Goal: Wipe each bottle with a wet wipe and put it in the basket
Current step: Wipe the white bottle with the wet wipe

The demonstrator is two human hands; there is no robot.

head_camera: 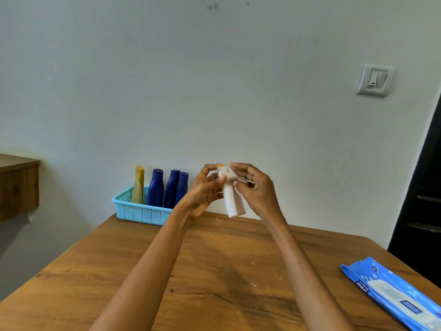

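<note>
I hold a white bottle (232,199) with a yellow cap upright above the far part of the wooden table (214,271). My left hand (202,192) grips its upper body from the left. My right hand (255,189) presses a crumpled wet wipe (232,176) against the bottle's neck. A light blue basket (140,212) stands at the table's far left edge. In it stand a yellow bottle (138,185) and three dark blue bottles (167,188), all upright.
A blue pack of wet wipes (396,295) lies at the table's right edge. A wooden cabinet (18,185) juts out at the left. The wall behind carries a light switch (375,79). A dark door frame (422,187) stands at the right.
</note>
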